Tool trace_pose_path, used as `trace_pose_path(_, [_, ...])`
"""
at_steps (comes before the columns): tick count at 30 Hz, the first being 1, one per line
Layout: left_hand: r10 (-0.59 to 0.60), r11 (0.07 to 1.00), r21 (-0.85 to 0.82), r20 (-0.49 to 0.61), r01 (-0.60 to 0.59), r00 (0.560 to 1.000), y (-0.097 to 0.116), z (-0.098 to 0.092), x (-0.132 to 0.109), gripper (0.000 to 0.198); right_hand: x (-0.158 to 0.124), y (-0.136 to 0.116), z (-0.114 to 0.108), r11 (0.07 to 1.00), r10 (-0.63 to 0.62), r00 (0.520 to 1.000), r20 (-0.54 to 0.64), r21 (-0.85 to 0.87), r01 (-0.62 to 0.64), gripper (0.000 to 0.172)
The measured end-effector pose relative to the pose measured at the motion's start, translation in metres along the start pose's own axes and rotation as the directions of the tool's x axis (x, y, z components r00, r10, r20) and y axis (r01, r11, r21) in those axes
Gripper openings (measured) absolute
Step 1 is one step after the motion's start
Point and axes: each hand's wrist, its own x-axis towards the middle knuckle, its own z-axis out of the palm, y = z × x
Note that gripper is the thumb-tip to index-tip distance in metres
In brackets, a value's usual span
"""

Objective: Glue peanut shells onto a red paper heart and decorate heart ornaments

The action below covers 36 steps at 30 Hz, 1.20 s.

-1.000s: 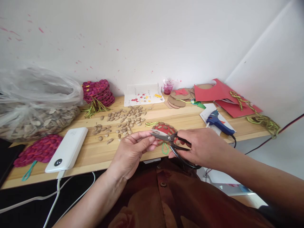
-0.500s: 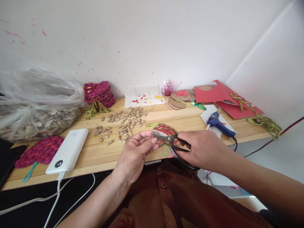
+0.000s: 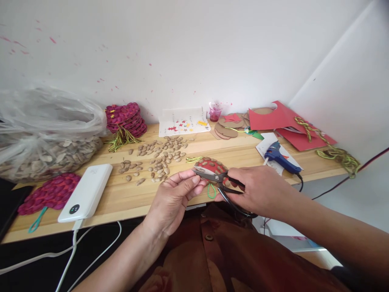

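My right hand (image 3: pixel 258 187) grips a pair of dark-handled scissors (image 3: pixel 216 177) by its loops, the blades pointing left. At the blade tips, my left hand (image 3: pixel 173 194) pinches thumb and fingertips together; whatever lies between them is too small to make out. Just behind the scissors rests a red piece dotted with beige shells (image 3: pixel 209 163), partly covered by the blades. From its near side hangs a green cord loop (image 3: pixel 212 191), and yellow-green strands (image 3: pixel 193 159) stick out to its left.
Loose beige shells (image 3: pixel 165 160) lie left of the hands. Leftward are a white power bank (image 3: pixel 86 192), a purple shell-covered piece (image 3: pixel 50 192) and a plastic bag of shells (image 3: pixel 51 152). To the right lie a blue glue gun (image 3: pixel 281 159) and red card (image 3: pixel 275 118).
The view has shifted very slightly. Both hands and the scissors keep almost the same position, with the blade tips still at my left fingertips.
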Motion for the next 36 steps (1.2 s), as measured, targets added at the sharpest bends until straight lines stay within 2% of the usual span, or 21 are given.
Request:
trace_pose_path(11, [-0.009,1.0,0.016,-0.036,0.009,0.999,0.0,-0.001,-0.001,0.024,0.001,0.004,-0.001,1.0,-0.013,0.999,0.039,-0.011,0.013,0.039])
trace_pose_path(23, [-0.04,0.994,0.102,0.01,0.039,0.999,0.005,-0.009,0.003,0.033,0.006,0.011,-0.006,1.0,-0.019,0.993,0.114,-0.011,0.02,0.039])
trace_pose_path(28, [-0.051,0.988,0.145,0.039,0.045,0.998,0.007,-0.011,0.002,0.03,0.007,0.014,-0.007,0.999,-0.037,0.993,0.109,0.002,0.037,0.043])
trace_pose_path(36, [-0.074,0.984,0.164,0.015,0.07,0.997,0.01,-0.01,0.006,0.03,0.012,0.02,0.002,0.998,-0.068,0.994,0.089,0.018,0.067,0.035])
